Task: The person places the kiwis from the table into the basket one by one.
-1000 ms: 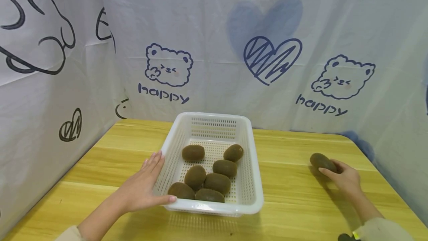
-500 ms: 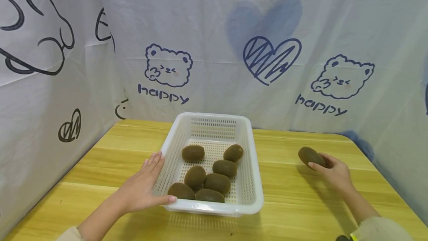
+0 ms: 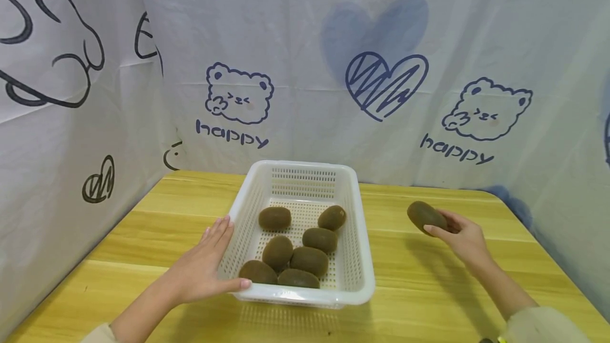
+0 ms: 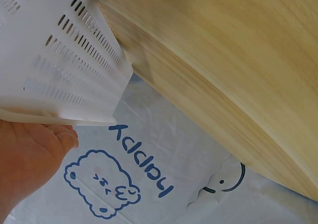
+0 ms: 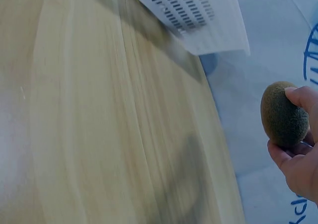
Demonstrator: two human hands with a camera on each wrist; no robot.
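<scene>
A white perforated basket stands on the wooden table and holds several brown kiwis. My left hand lies flat against the basket's left wall, fingers straight and thumb along its front rim. My right hand grips one kiwi in curled fingers, lifted above the table to the right of the basket. In the right wrist view that kiwi sits between thumb and fingers.
White printed cloth with bears and hearts walls in the table at the back, left and right. Bare tabletop lies between the basket and my right hand, and to the basket's left.
My right hand has lifted the kiwi off the table and carried it left toward the basket. The left hand and basket have stayed put.
</scene>
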